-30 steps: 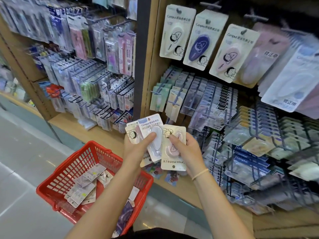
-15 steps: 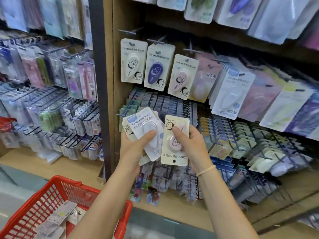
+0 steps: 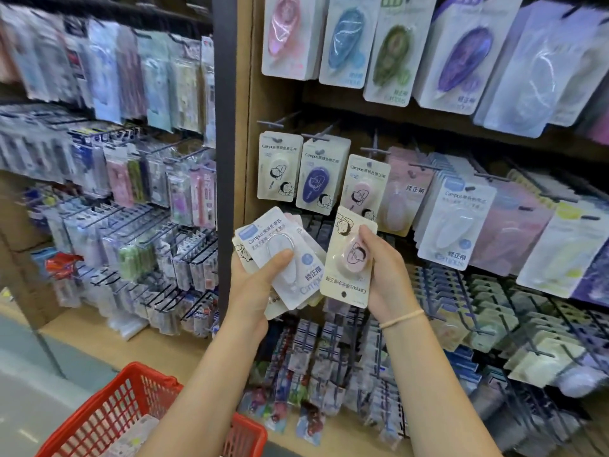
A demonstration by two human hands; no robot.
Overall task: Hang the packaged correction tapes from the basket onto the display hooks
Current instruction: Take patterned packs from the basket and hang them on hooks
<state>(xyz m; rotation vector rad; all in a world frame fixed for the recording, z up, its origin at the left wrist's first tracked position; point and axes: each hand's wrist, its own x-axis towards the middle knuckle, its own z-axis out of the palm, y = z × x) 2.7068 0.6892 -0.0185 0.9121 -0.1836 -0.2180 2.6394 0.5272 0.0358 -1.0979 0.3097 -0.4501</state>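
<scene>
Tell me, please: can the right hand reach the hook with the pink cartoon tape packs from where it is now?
Probably yes. The right hand holds a pink pack just below that hook, and nothing stands between them.

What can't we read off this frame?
- Left hand stack: the top pack hides the count, head view.
- Basket: cut by the bottom edge and the left arm; contents blurred.
- Pink pack in right hand: small print unreadable.
- Left racks: blurred.

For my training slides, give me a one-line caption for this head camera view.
Left hand holds a fan of correction tape packs while right hand holds one pink pack before the display hooks.
</scene>
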